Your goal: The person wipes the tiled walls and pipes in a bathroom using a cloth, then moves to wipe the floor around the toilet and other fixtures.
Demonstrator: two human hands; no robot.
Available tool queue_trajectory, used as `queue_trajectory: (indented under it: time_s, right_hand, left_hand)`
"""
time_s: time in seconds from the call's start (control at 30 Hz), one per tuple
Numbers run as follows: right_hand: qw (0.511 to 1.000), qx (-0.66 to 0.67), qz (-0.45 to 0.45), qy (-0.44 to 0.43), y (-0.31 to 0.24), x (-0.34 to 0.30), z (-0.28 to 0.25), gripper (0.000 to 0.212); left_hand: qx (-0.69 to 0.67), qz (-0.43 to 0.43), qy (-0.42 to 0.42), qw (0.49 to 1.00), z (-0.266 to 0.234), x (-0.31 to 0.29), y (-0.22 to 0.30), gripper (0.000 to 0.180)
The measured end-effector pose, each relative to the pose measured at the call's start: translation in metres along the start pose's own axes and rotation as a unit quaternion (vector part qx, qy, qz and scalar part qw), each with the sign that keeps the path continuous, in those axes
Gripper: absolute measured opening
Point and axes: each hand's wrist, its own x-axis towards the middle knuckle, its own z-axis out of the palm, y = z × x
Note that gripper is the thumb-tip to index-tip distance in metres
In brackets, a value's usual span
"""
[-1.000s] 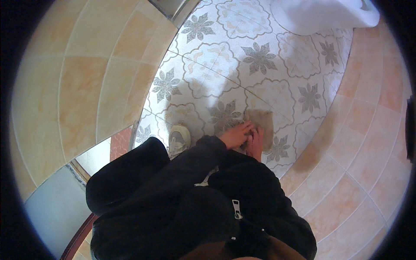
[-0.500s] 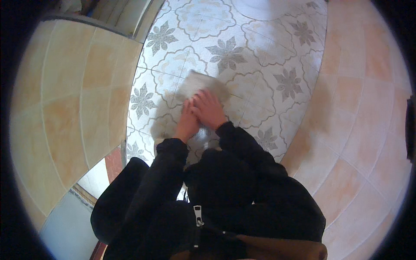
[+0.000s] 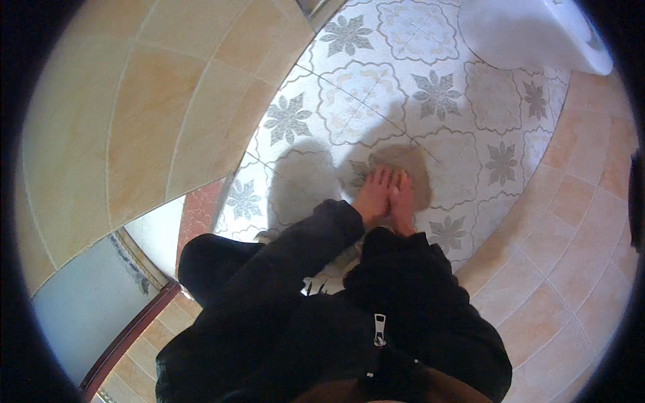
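Note:
A beige-brown cloth (image 3: 411,158) lies spread on the patterned floor tiles, its edges slightly blurred. My left hand (image 3: 373,199) rests on its near side, fingers stretched out and pointing away from me. Close beside it, touching or nearly so, my right hand (image 3: 402,203) presses down with its fingers laid flat. Neither hand wraps its fingers round the cloth. Dark sleeves cover both my forearms down to the wrists.
A white rounded ceramic fixture (image 3: 531,33) stands on the floor at the far right. Beige tiled walls (image 3: 154,114) border the floor on both sides. At the lower left is a doorway with a red-brown sill (image 3: 127,336). My dark-clad knees are close below my hands.
The view has turned and shifted, bringing more of the white fixture and doorway into sight. My hands and the cloth appear farther right in the picture and closer to my body.

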Motion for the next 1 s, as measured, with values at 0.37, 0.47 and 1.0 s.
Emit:
queue_trajectory:
  time_s: [0.37, 0.47, 1.0]
  right_hand:
    - [0.939, 0.137, -0.134, -0.284, -0.116, -0.026, 0.043, 0.055]
    - [0.939, 0.145, 0.039, -0.309, -0.131, -0.036, 0.010, 0.052]
    - [0.988, 0.091, -0.006, -0.122, -0.158, -0.108, 0.038, 0.040]
  left_hand:
    - [0.120, -0.126, 0.021, 0.985, -0.061, -0.103, -0.170, 0.081]
    - [0.178, -0.074, 0.019, 0.981, -0.071, -0.092, -0.203, 0.084]
    - [0.111, -0.108, 0.084, 0.984, -0.014, -0.199, -0.221, 0.082]
